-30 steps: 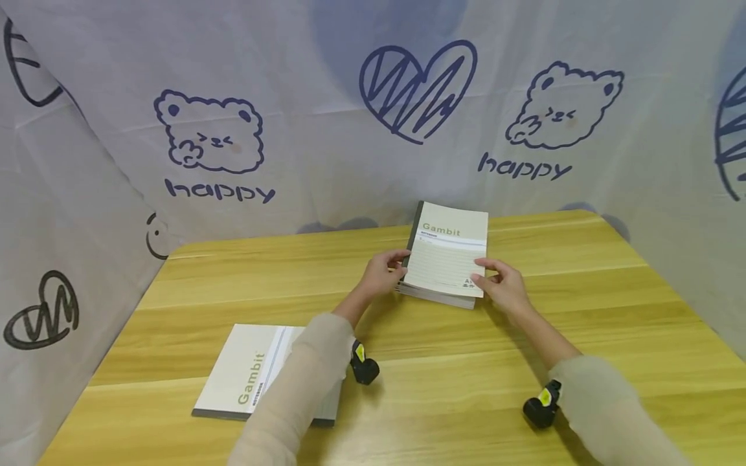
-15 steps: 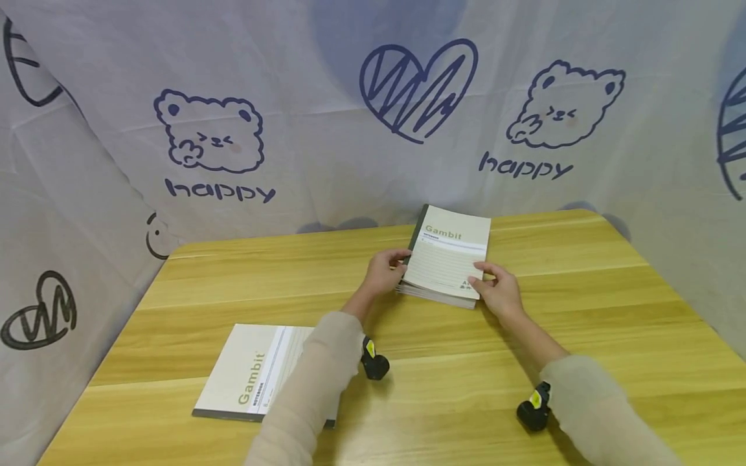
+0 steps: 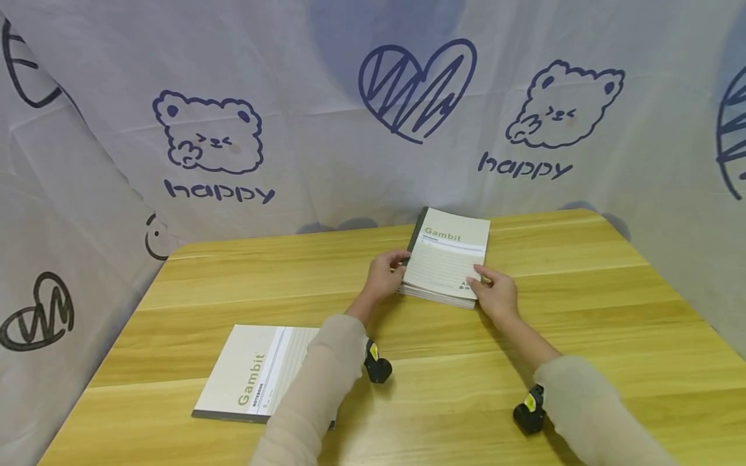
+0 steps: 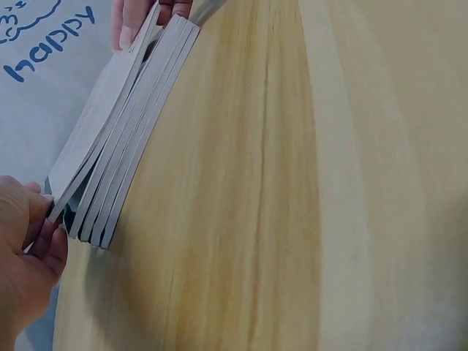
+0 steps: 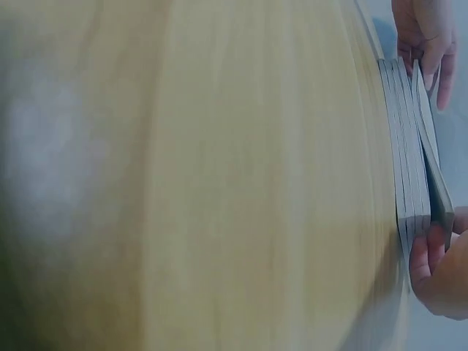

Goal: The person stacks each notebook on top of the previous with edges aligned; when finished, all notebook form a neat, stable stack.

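At the back of the table, a cream Gambit notebook (image 3: 445, 255) with a dark spine lies on top of a stack of several notebooks (image 4: 139, 139). My left hand (image 3: 384, 275) pinches its spine-side edge between thumb and fingers. On the opposite edge, near the front corner, my right hand (image 3: 498, 294) grips the same notebook. The left wrist view shows a wedge-shaped gap under the top notebook, so it sits slightly raised from the stack. In the right wrist view, the right hand's fingers (image 5: 423, 259) also touch the stack's end.
Another Gambit notebook (image 3: 250, 369) lies turned sideways at the front left, partly under my left sleeve (image 3: 317, 382). The wooden table (image 3: 443, 395) meets a printed white cloth (image 3: 326, 162) at its back edge. Each wrist carries a small black camera (image 3: 379, 369).
The top notebook has shifted slightly right and toward me, lining up more closely with the stack. Both forearms have drawn a little closer together, and both hands keep their hold.
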A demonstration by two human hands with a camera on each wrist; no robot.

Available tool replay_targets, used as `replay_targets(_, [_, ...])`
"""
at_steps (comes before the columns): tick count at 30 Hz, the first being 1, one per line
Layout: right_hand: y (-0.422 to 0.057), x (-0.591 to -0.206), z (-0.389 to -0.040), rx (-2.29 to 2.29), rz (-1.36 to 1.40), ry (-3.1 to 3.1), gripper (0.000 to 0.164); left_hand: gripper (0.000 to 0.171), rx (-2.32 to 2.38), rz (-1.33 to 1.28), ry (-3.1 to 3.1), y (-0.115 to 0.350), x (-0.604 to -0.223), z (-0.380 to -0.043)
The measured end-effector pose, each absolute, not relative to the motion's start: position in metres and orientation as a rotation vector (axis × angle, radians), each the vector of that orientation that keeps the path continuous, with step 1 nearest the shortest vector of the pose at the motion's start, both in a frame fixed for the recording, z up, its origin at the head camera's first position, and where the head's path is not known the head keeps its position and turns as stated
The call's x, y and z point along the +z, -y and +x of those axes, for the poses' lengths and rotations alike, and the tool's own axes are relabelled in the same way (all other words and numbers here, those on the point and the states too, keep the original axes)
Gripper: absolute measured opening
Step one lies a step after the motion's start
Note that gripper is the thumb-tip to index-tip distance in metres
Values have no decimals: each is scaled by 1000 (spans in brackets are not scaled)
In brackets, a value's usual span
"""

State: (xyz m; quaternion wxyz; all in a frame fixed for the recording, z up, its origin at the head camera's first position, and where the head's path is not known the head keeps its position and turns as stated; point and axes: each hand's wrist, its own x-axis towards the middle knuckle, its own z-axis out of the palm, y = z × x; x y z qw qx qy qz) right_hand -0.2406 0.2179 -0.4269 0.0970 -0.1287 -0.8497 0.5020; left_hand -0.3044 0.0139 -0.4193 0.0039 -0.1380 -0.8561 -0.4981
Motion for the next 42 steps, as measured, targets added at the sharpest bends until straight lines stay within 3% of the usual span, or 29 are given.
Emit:
replay_targets(27, [-217,-427,-234,1247,-303,2676,41,21,-1427,-422,2643,-11,-434,-299])
replay_targets(42, [-218,-428,-238,1146,-238,2759,41,23,-1665,-325,2595,-13,-435,-298])
